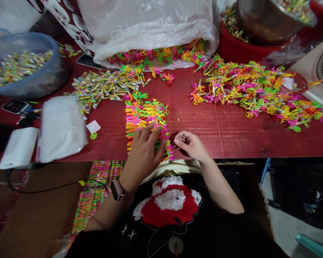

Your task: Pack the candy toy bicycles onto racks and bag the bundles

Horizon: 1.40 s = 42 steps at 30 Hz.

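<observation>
The left hand (144,154) lies with fingers spread on neat rows of small multicoloured plastic pieces (145,122). Just right of it, the right hand (190,144) is curled, thumb near the fingertips; I can't tell if it pinches anything. Beyond the hands, on the red wooden surface (196,122), sit a pile of patterned little tubes (104,86) to the left and a loose heap of bright plastic pieces (247,86) to the right.

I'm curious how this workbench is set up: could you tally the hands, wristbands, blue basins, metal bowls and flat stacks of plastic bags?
Hands: 2, the left hand and the right hand
Wristband: 1
Blue basin: 1
Metal bowl: 1
Stack of plastic bags: 1
Total: 6
</observation>
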Tool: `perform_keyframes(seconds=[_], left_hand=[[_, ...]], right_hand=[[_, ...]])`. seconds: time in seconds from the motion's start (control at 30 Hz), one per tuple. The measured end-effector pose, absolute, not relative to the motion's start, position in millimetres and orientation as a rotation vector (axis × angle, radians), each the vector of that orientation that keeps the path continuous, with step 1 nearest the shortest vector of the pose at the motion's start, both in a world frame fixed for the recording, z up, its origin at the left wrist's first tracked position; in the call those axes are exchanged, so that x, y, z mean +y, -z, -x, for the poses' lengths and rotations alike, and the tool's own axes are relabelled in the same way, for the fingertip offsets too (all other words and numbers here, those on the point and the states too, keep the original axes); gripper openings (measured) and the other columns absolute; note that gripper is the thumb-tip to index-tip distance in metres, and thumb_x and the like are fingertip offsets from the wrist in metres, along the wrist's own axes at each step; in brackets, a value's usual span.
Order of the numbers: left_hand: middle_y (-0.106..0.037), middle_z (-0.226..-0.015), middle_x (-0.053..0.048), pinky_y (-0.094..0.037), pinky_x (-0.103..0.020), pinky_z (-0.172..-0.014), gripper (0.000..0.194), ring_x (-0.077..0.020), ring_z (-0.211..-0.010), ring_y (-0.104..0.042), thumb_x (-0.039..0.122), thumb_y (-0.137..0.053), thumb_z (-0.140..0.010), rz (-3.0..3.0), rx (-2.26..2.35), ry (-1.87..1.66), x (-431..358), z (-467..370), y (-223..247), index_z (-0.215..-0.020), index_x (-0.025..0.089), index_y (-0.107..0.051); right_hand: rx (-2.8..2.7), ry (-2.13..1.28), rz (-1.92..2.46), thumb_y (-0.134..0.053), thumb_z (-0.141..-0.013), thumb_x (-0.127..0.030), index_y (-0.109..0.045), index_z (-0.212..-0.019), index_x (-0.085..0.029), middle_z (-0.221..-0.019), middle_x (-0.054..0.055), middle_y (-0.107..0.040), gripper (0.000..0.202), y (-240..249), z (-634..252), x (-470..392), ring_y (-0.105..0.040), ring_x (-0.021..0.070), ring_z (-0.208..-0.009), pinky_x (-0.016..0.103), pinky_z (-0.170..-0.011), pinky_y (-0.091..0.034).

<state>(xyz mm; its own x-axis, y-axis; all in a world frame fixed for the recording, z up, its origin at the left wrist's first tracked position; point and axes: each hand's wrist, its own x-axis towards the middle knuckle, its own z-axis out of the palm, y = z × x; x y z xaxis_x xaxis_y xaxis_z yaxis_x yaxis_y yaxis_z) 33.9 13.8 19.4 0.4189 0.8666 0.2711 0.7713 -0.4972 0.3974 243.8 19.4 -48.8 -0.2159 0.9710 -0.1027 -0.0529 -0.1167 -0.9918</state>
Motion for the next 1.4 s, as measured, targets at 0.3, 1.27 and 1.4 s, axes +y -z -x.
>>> perform_keyframes(seconds=[0.3,1.27,1.4], left_hand=[[-0.053,-0.150,-0.016,-0.038,-0.061,-0.119,0.042,-0.0351,-0.138,-0.051,0.036,-0.056,-0.104,-2.447,1.438,-0.673,12.9,-34.6,-19.7,-0.143,0.023,-0.050],[-0.049,-0.156,-0.017,-0.030,-0.062,-0.122,0.051,-0.0368,-0.143,-0.047,0.044,-0.060,-0.101,-2.478,1.406,-0.598,10.4,-32.8,-21.5,-0.146,0.022,-0.047],[-0.050,-0.154,-0.017,-0.032,-0.061,-0.121,0.056,-0.0373,-0.142,-0.048,0.048,-0.063,-0.099,-2.487,1.396,-0.591,10.0,-33.1,-22.8,-0.146,0.021,-0.047]], right_hand=[[-1.420,-1.378,1.208,-0.068,-0.093,-0.060,-0.072,-0.086,-0.019,-0.075,0.001,-0.067,0.042,49.8,-237.0,13.1,-0.056,0.0146,-0.069,0.029,-0.070,-0.046],[-1.306,-1.460,1.239,-0.083,-0.081,-0.053,-0.071,-0.080,-0.019,-0.066,-0.001,-0.065,0.036,51.5,-236.2,-1.4,-0.051,0.0123,-0.060,0.027,-0.058,-0.039],[-1.302,-1.516,1.195,-0.081,-0.084,-0.056,-0.071,-0.087,-0.019,-0.070,0.000,-0.065,0.038,45.6,-241.0,-3.5,-0.056,0.0133,-0.064,0.027,-0.061,-0.043]])
